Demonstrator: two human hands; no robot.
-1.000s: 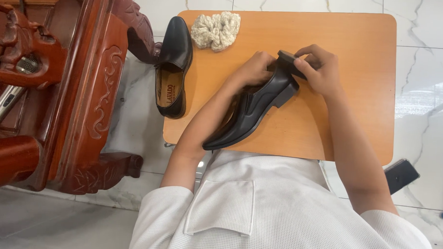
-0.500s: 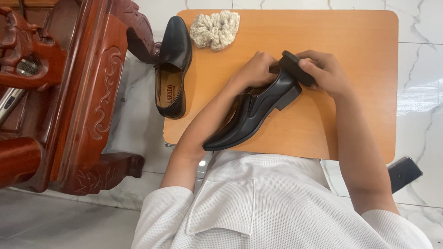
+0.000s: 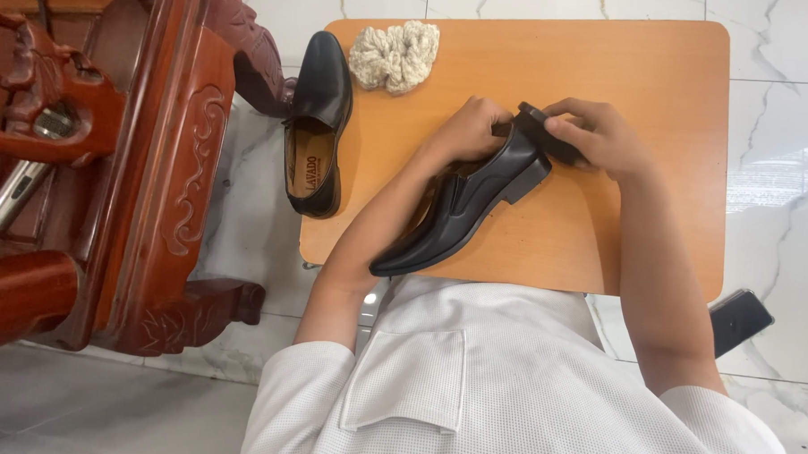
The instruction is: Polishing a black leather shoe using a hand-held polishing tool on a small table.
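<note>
Shoe [image 3: 458,215] lies on our wooden table [image 3: 658,128], its heel gripped by our left hand [image 3: 465,131]; our right hand [image 3: 599,140] presses a black brush [image 3: 543,138] against that heel, fingers closed around it.

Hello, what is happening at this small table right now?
A person in a white shirt steadies a glossy black leather dress shoe on the orange wooden table with the left hand. The right hand presses a small black brush against its heel. A second black shoe and a cream woolly cloth lie nearby.
</note>
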